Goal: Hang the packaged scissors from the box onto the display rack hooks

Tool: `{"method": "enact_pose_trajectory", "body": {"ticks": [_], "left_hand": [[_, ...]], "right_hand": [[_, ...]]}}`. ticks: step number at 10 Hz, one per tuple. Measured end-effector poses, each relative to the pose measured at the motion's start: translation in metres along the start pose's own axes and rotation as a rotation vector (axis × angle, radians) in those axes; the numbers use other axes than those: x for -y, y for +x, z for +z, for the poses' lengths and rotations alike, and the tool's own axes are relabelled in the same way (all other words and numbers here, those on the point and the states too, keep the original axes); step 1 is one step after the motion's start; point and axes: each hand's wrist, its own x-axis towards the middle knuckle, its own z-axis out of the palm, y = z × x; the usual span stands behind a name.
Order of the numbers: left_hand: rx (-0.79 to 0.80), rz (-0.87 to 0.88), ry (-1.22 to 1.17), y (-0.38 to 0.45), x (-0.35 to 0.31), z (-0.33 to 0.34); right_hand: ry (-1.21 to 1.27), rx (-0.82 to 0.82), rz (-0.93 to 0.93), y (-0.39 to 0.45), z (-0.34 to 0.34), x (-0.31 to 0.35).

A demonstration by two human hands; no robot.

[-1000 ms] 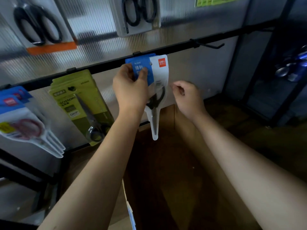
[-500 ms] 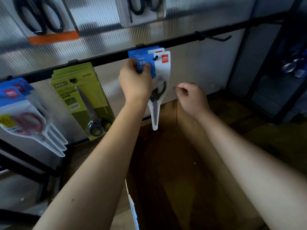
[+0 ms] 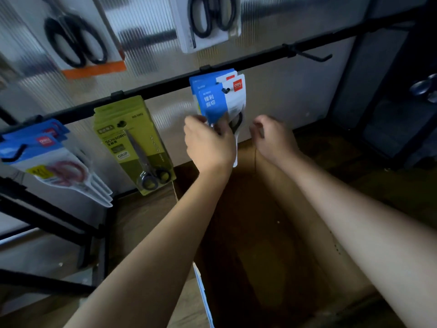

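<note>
**Two hands at the blue scissors pack on the rack rail**

Several blue-and-white scissors packs (image 3: 221, 100) hang stacked on one hook (image 3: 225, 90) near the middle of the black rack rail (image 3: 165, 85). The left hand (image 3: 209, 144) pinches the lower part of the front pack between thumb and fingers. The right hand (image 3: 272, 136) sits just beside it, apart from the pack, its fingers loosely curled and holding nothing. An open cardboard box (image 3: 260, 233) stands below both forearms; its inside is dark. Along the rail toward its left end hang green scissors packs (image 3: 132, 140), then more blue packs (image 3: 54, 157). A bare hook (image 3: 312, 55) juts out near the rail's right end. Black-handled scissors packs (image 3: 208, 20) hang on the row above.
</note>
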Motion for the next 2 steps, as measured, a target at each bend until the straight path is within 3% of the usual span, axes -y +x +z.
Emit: {"method": "enact_pose_trajectory", "body": {"ticks": [2], "left_hand": [[0.341,-0.190,0.259,-0.037,-0.073,-0.041]], "right_hand": [[-0.001,0.060,0.054,-0.031,-0.091,0.042]]}}
